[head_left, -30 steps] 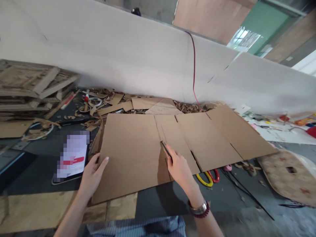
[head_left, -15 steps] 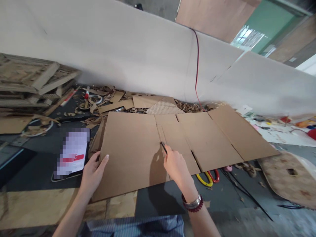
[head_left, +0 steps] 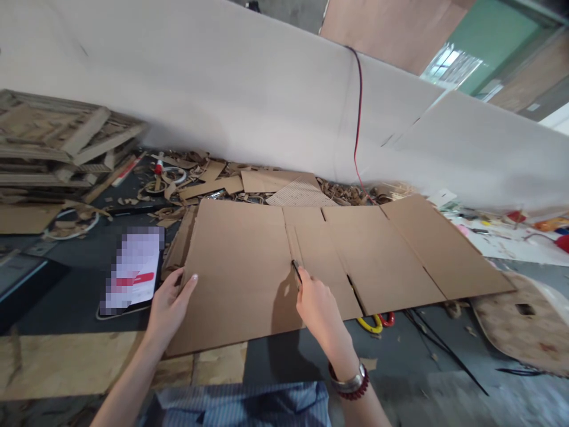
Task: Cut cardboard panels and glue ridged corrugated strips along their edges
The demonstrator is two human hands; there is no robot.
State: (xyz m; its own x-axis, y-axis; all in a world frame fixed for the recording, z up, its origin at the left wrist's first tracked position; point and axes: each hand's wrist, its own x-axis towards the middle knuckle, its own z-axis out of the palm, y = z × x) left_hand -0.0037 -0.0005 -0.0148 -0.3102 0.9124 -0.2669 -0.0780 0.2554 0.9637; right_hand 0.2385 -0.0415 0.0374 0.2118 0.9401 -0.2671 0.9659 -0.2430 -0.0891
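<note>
A large brown sheet of flattened cardboard (head_left: 240,267) lies across the table in front of me, with fold lines and slots between its panels. My left hand (head_left: 171,302) grips its left edge, thumb on top and the fingers at the side, partly hidden. In my right hand (head_left: 317,302) is a slim black utility knife (head_left: 296,270), its tip on the cardboard along a lengthwise line left of the middle. The blade itself is too small to make out. Yellow and red scissor handles (head_left: 373,323) stick out from under the near edge.
Left of the sheet lies a phone (head_left: 136,273) with a lit screen. Cardboard scraps (head_left: 213,172) and tape rolls litter the back. Stacked cardboard frames (head_left: 57,136) stand at far left. A patterned stool seat (head_left: 524,320) is at right, and a white partition (head_left: 267,101) rises behind.
The knife tip has moved slightly toward me along the line. My left hand keeps its hold at the cardboard's left edge. The view has shifted a little.
</note>
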